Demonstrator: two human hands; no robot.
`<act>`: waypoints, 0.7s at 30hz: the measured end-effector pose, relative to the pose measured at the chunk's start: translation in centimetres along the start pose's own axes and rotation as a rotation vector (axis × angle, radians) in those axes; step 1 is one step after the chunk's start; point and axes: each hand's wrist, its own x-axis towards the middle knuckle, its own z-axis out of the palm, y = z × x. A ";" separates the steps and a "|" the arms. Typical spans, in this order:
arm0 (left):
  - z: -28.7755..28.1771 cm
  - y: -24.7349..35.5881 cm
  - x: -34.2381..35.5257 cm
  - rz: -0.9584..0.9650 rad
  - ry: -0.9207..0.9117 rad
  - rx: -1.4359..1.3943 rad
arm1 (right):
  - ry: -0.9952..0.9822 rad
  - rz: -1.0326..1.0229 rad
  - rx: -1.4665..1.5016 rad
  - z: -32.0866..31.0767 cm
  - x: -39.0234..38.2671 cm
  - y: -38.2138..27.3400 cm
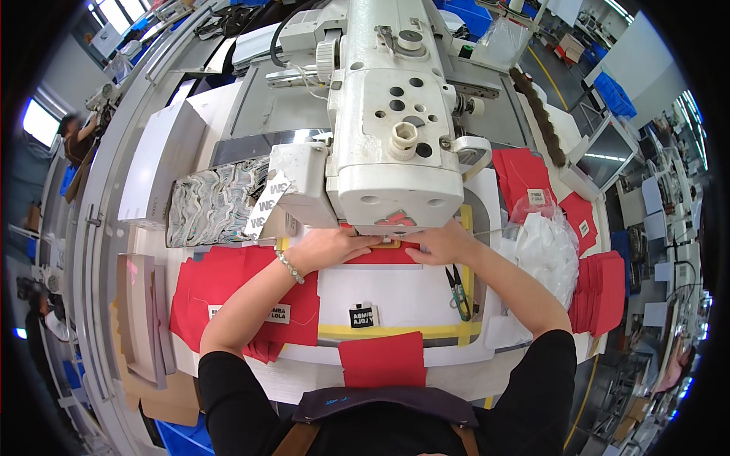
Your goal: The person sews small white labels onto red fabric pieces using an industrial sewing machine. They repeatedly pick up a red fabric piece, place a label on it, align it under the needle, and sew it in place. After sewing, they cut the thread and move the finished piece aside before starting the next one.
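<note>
Overhead, 2 hands, left hand (pixel 328 247) and right hand (pixel 443 245), press flat and open on a red fabric piece (pixel 386 254) beneath the white sewing machine (pixel 395 114), where fingertips so near the needle risk a prick if the cloth slips.

Fingertips of both hands and needle, hidden under sewing machine (pixel 395 114).

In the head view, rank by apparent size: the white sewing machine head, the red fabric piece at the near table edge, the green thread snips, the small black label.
1. Sewing machine head, though nearest the camera.
2. Red fabric piece.
3. Green thread snips and black label: too alike to rank.
</note>
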 end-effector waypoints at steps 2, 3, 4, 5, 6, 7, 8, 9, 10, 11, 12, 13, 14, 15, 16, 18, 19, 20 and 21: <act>0.1 -0.1 -0.1 -0.001 0.002 -0.019 | 0.005 -0.002 0.002 -0.1 0.1 -0.1; -0.2 0.1 0.1 0.004 0.002 -0.030 | 0.008 0.002 0.001 -0.2 0.0 -0.1; -0.5 0.3 0.2 0.015 0.015 -0.015 | 0.011 -0.012 -0.011 -0.2 0.0 -0.1; -0.9 0.6 0.2 0.025 0.028 0.000 | 0.014 -0.025 -0.023 -0.3 0.1 -0.1; -1.3 0.9 0.3 0.040 0.041 0.016 | 0.019 -0.036 -0.038 -0.4 0.2 -0.1; -1.3 0.9 0.4 0.043 0.040 0.029 | 0.030 -0.043 -0.051 -0.6 0.3 -0.2; -1.3 1.0 0.3 0.047 0.039 0.042 | 0.040 -0.050 -0.064 -0.7 0.4 -0.3; -1.3 1.0 0.3 0.048 0.039 0.057 | 0.051 -0.059 -0.078 -0.8 0.5 -0.4; -1.3 1.0 0.3 0.044 0.032 0.054 | 0.056 -0.061 -0.095 -0.9 0.5 -0.4; -1.1 0.9 0.3 0.038 0.024 0.051 | 0.060 -0.064 -0.113 -0.9 0.4 -0.5; -1.0 0.8 0.3 0.032 0.018 0.049 | 0.064 -0.068 -0.130 -0.9 0.4 -0.5; -0.8 0.6 0.3 0.052 0.022 0.049 | 0.073 -0.069 -0.132 -0.9 0.4 -0.6; -0.6 0.4 0.3 0.071 0.027 0.049 | 0.082 -0.070 -0.133 -0.8 0.3 -0.7; -0.7 0.4 0.4 0.091 0.031 0.048 | 0.090 -0.071 -0.134 -0.8 0.3 -0.7; -0.8 0.5 0.4 0.096 0.051 0.038 | 0.092 -0.075 -0.142 -0.7 0.3 -0.7; -1.1 0.8 0.2 0.103 0.087 0.015 | 0.093 -0.084 -0.149 -0.5 0.5 -0.8; -1.0 1.0 0.2 0.093 0.074 0.011 | 0.098 -0.085 -0.143 -0.6 0.3 -0.9; -0.9 1.1 0.2 0.083 0.061 0.006 | 0.104 -0.087 -0.136 -0.6 0.1 -0.9; -0.9 1.1 0.4 0.079 0.054 0.007 | 0.113 -0.091 -0.139 -1.0 -0.1 -0.8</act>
